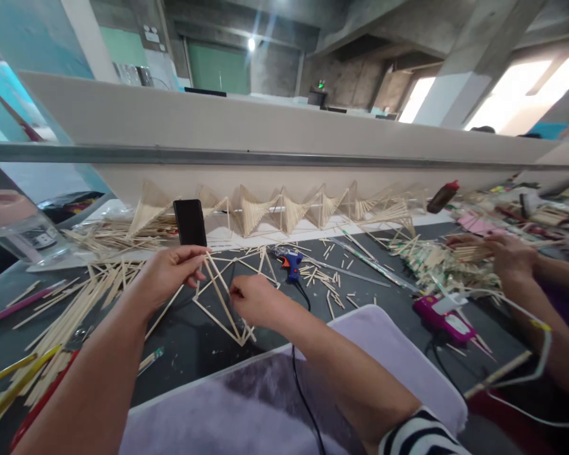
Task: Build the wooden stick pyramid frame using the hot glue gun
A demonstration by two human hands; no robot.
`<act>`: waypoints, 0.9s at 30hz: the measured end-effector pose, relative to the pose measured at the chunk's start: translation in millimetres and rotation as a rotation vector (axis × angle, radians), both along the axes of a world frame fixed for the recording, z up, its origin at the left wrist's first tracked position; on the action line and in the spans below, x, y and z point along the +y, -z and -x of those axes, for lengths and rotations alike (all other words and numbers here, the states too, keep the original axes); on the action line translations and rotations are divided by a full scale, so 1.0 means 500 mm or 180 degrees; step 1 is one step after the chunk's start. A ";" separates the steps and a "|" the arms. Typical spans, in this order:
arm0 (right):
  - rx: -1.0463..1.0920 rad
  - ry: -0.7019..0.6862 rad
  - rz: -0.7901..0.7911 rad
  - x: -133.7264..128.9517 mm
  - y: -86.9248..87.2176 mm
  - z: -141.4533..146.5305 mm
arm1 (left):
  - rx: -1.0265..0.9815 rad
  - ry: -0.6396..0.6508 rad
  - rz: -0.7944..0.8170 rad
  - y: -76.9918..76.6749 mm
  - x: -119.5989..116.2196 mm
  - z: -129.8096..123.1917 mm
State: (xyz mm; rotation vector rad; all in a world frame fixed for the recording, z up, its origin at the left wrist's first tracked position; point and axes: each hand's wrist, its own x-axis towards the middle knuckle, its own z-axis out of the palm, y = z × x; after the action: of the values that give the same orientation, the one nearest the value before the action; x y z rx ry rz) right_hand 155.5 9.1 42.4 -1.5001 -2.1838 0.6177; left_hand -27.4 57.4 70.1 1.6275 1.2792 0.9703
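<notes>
A frame of thin wooden sticks (218, 321) stands on the dark table between my hands. My left hand (183, 270) pinches the frame's upper left corner, thumb and fingers together at the stick ends. My right hand (253, 300) is closed at the right side of the frame, its fingertips curled by a slanted stick; what they hold, if anything, is too small to make out. Just behind my right hand lies a blue glue gun (291, 264), its black cord running down under my right forearm. A black phone (190, 222) leans upright behind my left hand.
Finished stick structures (284, 212) line the back. Loose sticks (83, 303) and yellow-handled pliers (16, 385) lie left, near a clear jar (26, 230). A lilac cloth (374, 354) covers the front edge. At right are a magenta power strip (443, 319) and another person's hands (512, 253).
</notes>
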 end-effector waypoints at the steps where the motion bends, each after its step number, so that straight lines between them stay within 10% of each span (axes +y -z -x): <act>1: -0.0024 -0.0046 0.0044 -0.001 -0.012 -0.009 | 0.0007 0.0026 0.0025 -0.001 -0.001 0.000; 10: 0.0743 0.0173 0.0550 -0.017 -0.089 -0.083 | 0.0294 -0.0193 -0.0273 -0.054 -0.053 -0.005; 22: 0.0995 -0.0505 0.0706 -0.014 -0.102 -0.106 | -0.0188 0.0401 -0.0225 -0.029 -0.096 -0.099; 27: 0.0175 0.1473 0.0423 0.087 -0.055 -0.252 | -0.0397 0.0271 -0.0090 -0.050 -0.108 -0.096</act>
State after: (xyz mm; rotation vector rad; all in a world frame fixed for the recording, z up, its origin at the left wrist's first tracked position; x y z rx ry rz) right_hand 281.6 52.7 69.8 -1.9462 -1.6923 0.6407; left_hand 20.3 3.7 95.0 1.6035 1.1083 1.0248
